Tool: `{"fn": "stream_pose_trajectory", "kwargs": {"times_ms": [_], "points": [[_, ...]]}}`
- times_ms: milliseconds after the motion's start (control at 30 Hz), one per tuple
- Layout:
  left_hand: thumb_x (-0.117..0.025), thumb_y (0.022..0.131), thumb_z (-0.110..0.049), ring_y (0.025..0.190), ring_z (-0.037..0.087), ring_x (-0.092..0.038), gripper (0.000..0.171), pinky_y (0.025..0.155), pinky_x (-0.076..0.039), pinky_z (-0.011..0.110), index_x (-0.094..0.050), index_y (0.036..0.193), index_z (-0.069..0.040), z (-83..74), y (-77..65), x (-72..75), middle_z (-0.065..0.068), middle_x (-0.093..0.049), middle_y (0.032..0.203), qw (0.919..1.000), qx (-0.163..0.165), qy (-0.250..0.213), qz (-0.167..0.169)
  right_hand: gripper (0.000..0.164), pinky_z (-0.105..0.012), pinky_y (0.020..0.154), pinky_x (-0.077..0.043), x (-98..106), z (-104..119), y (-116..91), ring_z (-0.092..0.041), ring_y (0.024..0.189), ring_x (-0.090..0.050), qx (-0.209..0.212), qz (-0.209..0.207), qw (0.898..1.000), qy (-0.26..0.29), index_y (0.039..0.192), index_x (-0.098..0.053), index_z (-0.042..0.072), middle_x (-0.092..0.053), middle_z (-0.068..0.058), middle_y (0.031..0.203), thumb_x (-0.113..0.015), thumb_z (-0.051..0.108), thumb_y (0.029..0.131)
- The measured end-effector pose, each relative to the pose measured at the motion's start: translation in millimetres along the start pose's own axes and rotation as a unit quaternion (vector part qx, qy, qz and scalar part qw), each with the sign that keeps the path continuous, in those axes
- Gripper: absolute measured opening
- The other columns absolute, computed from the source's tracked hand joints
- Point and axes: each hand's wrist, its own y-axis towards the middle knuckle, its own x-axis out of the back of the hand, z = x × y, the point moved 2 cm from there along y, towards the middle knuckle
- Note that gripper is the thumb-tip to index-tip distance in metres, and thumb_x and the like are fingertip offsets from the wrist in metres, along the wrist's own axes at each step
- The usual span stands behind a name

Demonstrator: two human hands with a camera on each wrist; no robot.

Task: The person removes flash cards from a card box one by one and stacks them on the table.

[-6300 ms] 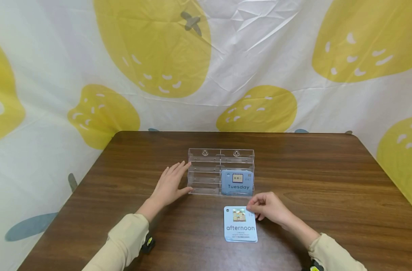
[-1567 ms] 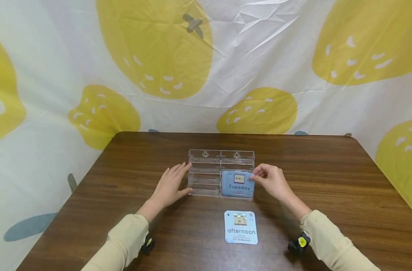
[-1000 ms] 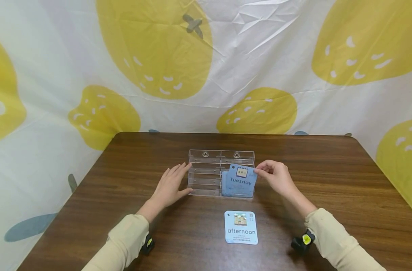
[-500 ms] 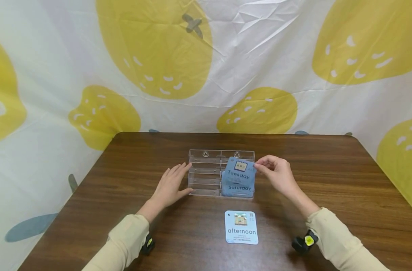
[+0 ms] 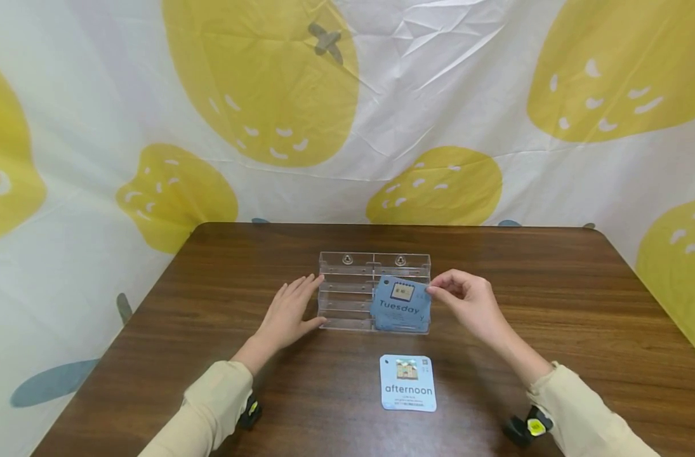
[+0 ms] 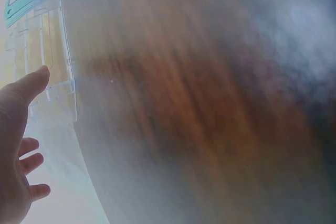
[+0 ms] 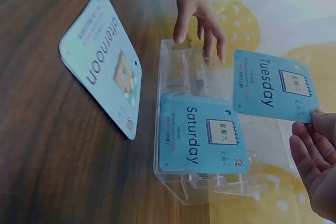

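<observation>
My right hand (image 5: 464, 298) pinches a blue Tuesday flashcard (image 5: 400, 303) by its upper right corner. In the right wrist view the Tuesday card hangs apart from a Saturday card (image 7: 202, 135), which stands in the lowest right pocket of a clear acrylic card holder (image 5: 347, 308). From the head view, Tuesday covers most of Saturday. My left hand (image 5: 290, 311) rests at the holder's left side, fingers spread and fairly straight, thumb near the bottom left corner. An afternoon card (image 5: 407, 383) lies face up on the table in front of the holder.
The brown wooden table (image 5: 256, 266) ends at a back edge against a white curtain (image 5: 301, 197) with yellow fruit prints. The holder's left pockets and upper right pockets show no cards.
My right hand went from the afternoon card to the holder and drew the Tuesday card up, uncovering Saturday. In the last half second Tuesday came slightly down and left. My left hand stayed still.
</observation>
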Motion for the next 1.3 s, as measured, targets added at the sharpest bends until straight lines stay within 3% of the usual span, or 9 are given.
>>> {"fn": "stream_pose_trajectory", "kwargs": {"times_ms": [367,533,833,1300], "points": [[-0.071,0.076,-0.038,0.127,0.032,-0.036,0.079,0.103,-0.027,0.054,-0.032,0.141,-0.014,1.1,0.7,-1.8,0.015,-0.04,0.139,1.0,0.0,0.001,0.001,0.007,-0.02,0.05,-0.043,-1,-7,-21,-0.009,0.057,-0.053,-0.035,0.038,0.999,0.005,0.084,-0.066,0.003,-0.066,-0.005,0.071,-0.067,0.009,0.081],[-0.071,0.076,-0.037,0.126,0.033,-0.037,0.079,0.102,-0.027,0.055,-0.032,0.141,-0.014,1.0,0.6,-1.8,0.016,-0.04,0.138,1.0,-0.003,-0.002,-0.003,0.007,-0.021,0.05,-0.046,-6,-13,-30,-0.009,0.057,-0.055,-0.046,0.083,0.995,0.03,0.082,-0.065,0.0,-0.064,-0.005,0.069,-0.067,0.007,0.081],[-0.071,0.076,-0.037,0.126,0.033,-0.038,0.079,0.101,-0.027,0.055,-0.032,0.141,-0.014,1.3,0.3,-2.2,0.016,-0.041,0.138,0.9999,-0.008,-0.001,-0.008,0.014,-0.037,0.059,-0.055,-13,-29,-40,-0.013,0.06,-0.062,-0.104,0.156,0.975,0.123,0.085,-0.06,-0.014,-0.063,-0.016,0.072,-0.062,-0.001,0.082],[-0.071,0.076,-0.037,0.126,0.033,-0.037,0.08,0.102,-0.026,0.055,-0.031,0.141,-0.014,0.2,0.2,-0.7,0.016,-0.04,0.139,1.0,-0.003,0.0,-0.001,0.02,-0.028,0.056,-0.054,-22,-41,-47,-0.01,0.058,-0.058,-0.194,0.228,0.94,0.165,0.088,-0.055,-0.018,-0.062,-0.008,0.068,-0.06,0.001,0.083]]}}
